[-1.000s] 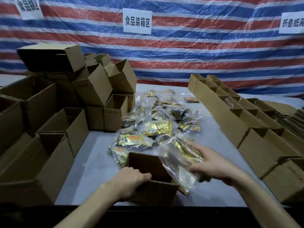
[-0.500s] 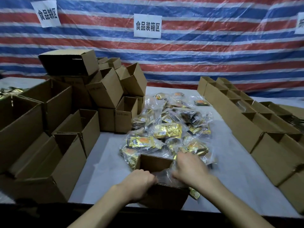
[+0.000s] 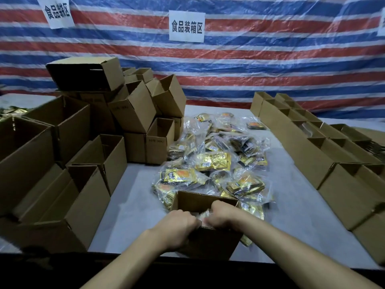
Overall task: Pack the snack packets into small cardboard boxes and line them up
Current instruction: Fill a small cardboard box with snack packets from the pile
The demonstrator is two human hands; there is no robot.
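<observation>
Table point(image 3: 129, 205): big packet pile point(image 3: 212, 161) unpacked; lined row point(image 3: 291, 140) at right.
Box point(image 3: 212, 243): mid-fill.
Left hand point(image 3: 177, 227): fingers point(image 3: 192, 222) grip rim.
Right hand point(image 3: 226, 213): curled round packet point(image 3: 205, 215) inside.

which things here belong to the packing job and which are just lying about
Job: small cardboard box; left hand gripping it; right hand holding packet bag inside; snack packet pile; empty boxes; lined-up boxes.
Lying about: wall sign; striped tarp.

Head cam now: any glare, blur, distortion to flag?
Head view: dim overall; sheen on the plastic-covered red-and-blue striped tarpaulin and on the gold foil snack packets; stripes bow from wide-angle distortion; left hand and right hand at the small brown cardboard box look slightly soft.
</observation>
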